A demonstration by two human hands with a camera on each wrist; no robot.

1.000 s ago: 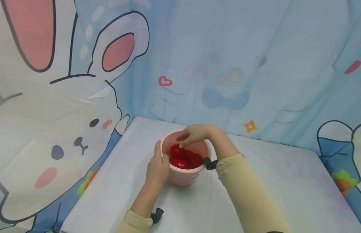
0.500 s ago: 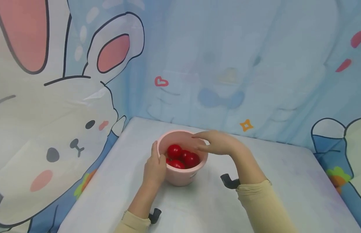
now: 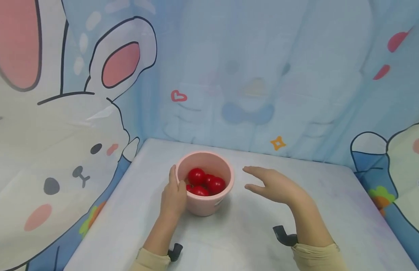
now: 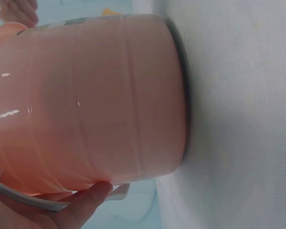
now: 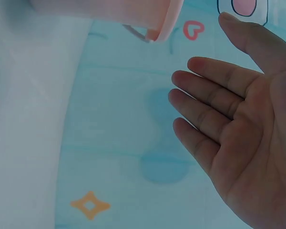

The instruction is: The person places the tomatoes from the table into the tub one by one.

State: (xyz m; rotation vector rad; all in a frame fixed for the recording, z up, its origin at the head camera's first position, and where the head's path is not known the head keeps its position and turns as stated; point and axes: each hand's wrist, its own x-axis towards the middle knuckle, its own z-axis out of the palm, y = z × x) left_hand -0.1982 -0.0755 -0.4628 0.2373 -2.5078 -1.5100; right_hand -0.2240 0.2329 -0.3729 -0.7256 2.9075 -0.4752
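A pink bucket stands upright on the white-covered table, with several glossy red tomatoes inside. My left hand holds the bucket by its left side, thumb toward the front near the rim. In the left wrist view, the fingers lie against the bucket wall beside its light grey handle. To the right of the bucket, my right hand hovers apart from it with nothing in it. Its fingers are extended and the palm shows in the right wrist view.
The table is covered in white cloth. Behind it hangs a blue curtain with cartoon prints, and a printed rabbit fills the left side. Dark wrist-worn camera mounts stick out near both sleeves.
My right hand has come out of the bucket and drawn away to the right, leaving the tomatoes inside. The left hand stays on the bucket. The head view has shifted slightly.
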